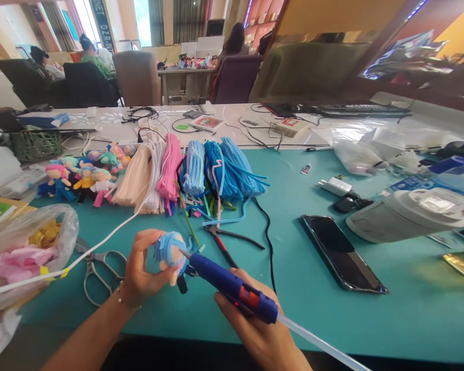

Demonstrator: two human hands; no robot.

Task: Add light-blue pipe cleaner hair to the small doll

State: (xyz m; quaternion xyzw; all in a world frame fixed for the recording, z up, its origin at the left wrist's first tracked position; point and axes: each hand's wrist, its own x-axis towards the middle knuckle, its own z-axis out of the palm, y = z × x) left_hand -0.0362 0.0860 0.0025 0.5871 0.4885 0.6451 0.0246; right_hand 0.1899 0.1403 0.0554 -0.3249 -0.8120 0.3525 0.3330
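Observation:
A small doll (172, 253) with light blue hair and a pale face is pinched between the thumb and fingers of my left hand (145, 273). My right hand (255, 314) is wrapped round a dark blue glue gun (232, 286); a long clear glue stick (317, 337) sticks out of its back end. The gun's metal tip points left and meets the doll's face or the edge of its hair. Whether any glue is on the doll cannot be made out. Red-and-black pliers (224, 247) lie just beyond the gun.
Scissors (100, 273) and a plastic bag (62, 242) lie at the left. Behind stand pipe-cleaner bundles (170, 170) and several finished dolls (87, 175). A phone (344, 252), a lidded cup (406, 214) and a charger (334, 186) are at the right. A white cord (112, 234) crosses the left side.

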